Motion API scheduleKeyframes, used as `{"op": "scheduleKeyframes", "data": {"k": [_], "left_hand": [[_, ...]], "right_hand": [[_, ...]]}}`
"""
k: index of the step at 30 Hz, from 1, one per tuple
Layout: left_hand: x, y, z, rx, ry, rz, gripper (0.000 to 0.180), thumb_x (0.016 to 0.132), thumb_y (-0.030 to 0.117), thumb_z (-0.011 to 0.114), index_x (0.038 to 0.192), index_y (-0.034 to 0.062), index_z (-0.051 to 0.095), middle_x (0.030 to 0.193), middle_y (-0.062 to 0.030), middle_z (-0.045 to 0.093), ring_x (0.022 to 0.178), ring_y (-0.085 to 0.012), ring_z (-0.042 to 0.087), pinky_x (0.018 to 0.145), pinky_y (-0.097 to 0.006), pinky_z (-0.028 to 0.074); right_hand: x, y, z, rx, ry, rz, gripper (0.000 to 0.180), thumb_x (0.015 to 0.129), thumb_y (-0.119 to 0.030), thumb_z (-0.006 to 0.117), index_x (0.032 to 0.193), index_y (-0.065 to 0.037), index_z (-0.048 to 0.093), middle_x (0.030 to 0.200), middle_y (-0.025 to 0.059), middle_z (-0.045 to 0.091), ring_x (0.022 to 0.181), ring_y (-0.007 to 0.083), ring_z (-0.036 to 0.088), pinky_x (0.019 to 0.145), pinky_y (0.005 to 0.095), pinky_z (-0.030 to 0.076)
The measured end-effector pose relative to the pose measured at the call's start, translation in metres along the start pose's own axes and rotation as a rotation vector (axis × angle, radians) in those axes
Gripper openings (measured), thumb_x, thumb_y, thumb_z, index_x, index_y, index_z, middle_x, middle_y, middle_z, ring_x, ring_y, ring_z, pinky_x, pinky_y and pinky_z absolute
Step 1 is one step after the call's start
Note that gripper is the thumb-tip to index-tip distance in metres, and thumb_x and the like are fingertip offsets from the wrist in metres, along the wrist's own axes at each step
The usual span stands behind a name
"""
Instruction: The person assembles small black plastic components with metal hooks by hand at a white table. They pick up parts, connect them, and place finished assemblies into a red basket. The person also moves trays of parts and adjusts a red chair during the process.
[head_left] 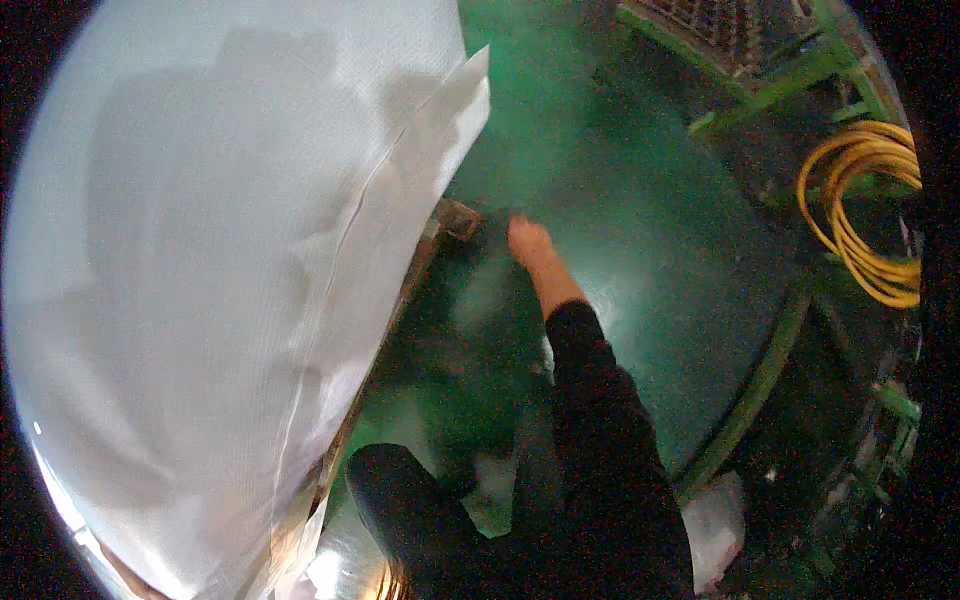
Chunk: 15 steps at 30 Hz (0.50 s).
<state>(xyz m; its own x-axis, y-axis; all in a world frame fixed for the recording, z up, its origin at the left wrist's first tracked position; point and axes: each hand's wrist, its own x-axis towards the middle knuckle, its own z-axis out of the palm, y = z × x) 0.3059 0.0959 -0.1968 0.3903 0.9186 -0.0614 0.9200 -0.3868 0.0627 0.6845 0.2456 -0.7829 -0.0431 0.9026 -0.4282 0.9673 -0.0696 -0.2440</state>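
Note:
A large white woven sheet (220, 250) covers a broad, flat-topped load on the left, its loose edge folding over the near side. Under that edge, wooden pieces (458, 218) stick out at the base. My right hand (530, 243) reaches forward just right of the wood, apart from the sheet. Its fingers are closed; a dark patch lies against them, and I cannot make out what they hold. My left hand is out of view.
The green floor (660, 230) is shiny. At the right, coiled yellow hose (850, 215) hangs by green metal framing (790, 85). A curved green rail (760, 400) runs along the lower right, near a pale plastic-like bundle (712, 530). My bent leg (400, 500) is beside the load.

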Motion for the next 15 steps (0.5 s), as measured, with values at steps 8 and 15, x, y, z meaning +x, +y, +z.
{"op": "scheduleKeyframes", "data": {"k": [8, 15], "left_hand": [[-0.013, -0.014, -0.011, 0.149, 0.109, -0.019, 0.065, 0.092, 0.045, 0.029, 0.141, 0.0018, 0.03, 0.146, -0.0182, 0.028, 0.137, -0.0309, 0.022, 0.113, -0.043, 0.013], [-0.015, -0.043, 0.014, 0.292, 0.353, 0.045, 0.053, 0.094, 0.045, 0.035, 0.139, 0.0155, 0.039, 0.144, -0.0089, 0.035, 0.135, -0.0256, 0.028, 0.113, -0.04, 0.018]], "right_hand": [[-0.299, 0.003, 0.022, 2.569, 0.009, 0.13, 0.022, 0.087, -0.016, 0.058, 0.104, -0.004, 0.056, 0.096, 0.0114, 0.058, 0.084, 0.0207, 0.054, 0.071, 0.0327, 0.046], [-0.47, 0.063, 0.069, 2.512, 0.171, 0.028, 0.033, 0.09, -0.021, 0.055, 0.117, -0.004, 0.05, 0.094, 0.0099, 0.059, 0.077, 0.018, 0.057, 0.065, 0.0268, 0.049]]}}
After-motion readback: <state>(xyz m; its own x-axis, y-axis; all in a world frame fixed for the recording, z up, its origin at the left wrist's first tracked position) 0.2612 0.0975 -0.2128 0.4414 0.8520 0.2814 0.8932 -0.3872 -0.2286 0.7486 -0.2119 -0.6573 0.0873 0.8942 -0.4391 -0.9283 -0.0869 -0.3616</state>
